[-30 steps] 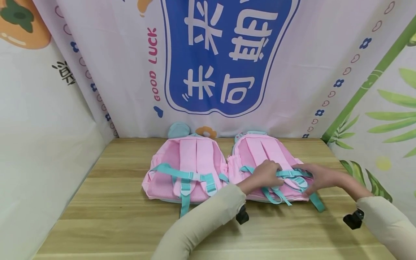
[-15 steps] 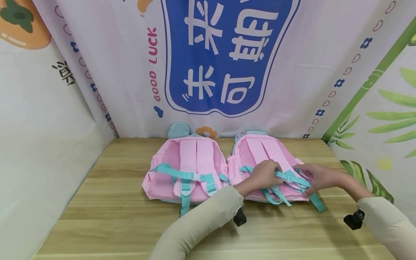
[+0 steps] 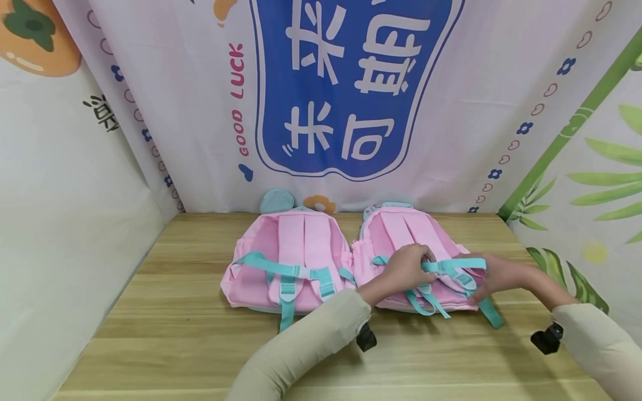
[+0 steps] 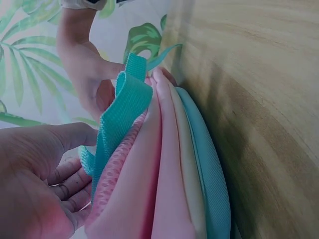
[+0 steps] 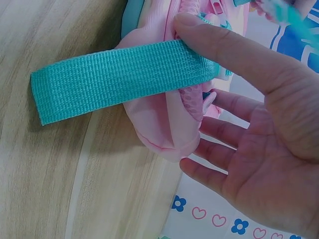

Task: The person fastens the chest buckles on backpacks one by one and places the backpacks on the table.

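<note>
Face down on the wooden table, the right-hand pink backpack lies with its shoulder straps and turquoise webbing up. My left hand pinches the turquoise chest strap between thumb and fingers, by its small buckle. The strap's loose end sticks out toward the right, overlapping my right hand. That hand lies at the backpack's right lower side; in the right wrist view its thumb rests near the bag's edge and its fingers are extended. A wide turquoise strap tail juts out there over the table.
Directly left lies a second pink backpack, its turquoise chest strap running across its straps. The wooden table spreads out in front. Printed cloth hangs right behind the bags and on both sides.
The chest strap's loose end has lifted and swung out to the right, over my right hand. My left hand has shifted slightly; the right hand stays at the bag's side.
</note>
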A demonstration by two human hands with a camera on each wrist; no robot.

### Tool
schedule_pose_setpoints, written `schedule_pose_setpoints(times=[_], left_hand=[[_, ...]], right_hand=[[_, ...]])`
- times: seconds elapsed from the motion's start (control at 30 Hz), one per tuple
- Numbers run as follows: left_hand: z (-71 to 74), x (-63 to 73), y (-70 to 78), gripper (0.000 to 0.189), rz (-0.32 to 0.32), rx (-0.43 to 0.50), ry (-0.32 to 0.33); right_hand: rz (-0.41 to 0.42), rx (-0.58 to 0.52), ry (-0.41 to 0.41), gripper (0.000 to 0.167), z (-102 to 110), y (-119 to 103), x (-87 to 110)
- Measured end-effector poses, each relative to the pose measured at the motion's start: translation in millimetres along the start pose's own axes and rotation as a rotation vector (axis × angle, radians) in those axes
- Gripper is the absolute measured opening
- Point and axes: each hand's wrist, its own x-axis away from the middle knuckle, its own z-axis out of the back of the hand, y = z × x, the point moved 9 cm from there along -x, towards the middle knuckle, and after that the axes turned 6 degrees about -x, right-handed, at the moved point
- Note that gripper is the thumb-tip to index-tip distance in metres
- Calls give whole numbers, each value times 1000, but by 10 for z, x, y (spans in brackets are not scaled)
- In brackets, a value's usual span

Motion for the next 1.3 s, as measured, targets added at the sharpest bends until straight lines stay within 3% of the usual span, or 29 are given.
schedule_pose_setpoints(times=[0.23, 0.4, 0.6, 0.87, 1.3], left_hand=[[150, 101, 77, 26, -122, 100, 74], [226, 127, 65, 23, -156, 106, 126], [278, 145, -53, 24, -99, 148, 161], [316, 189, -210, 26, -18, 209, 136], [305, 257, -332, 27, 37, 167, 100]], right_hand=[[11, 62, 6, 103, 0, 7, -25], [4, 65, 7, 104, -5, 28, -40], [-14, 66, -2, 104, -18, 44, -45], [-42, 58, -7, 105, -18, 54, -36], [13, 75, 3, 100, 9, -27, 31]])
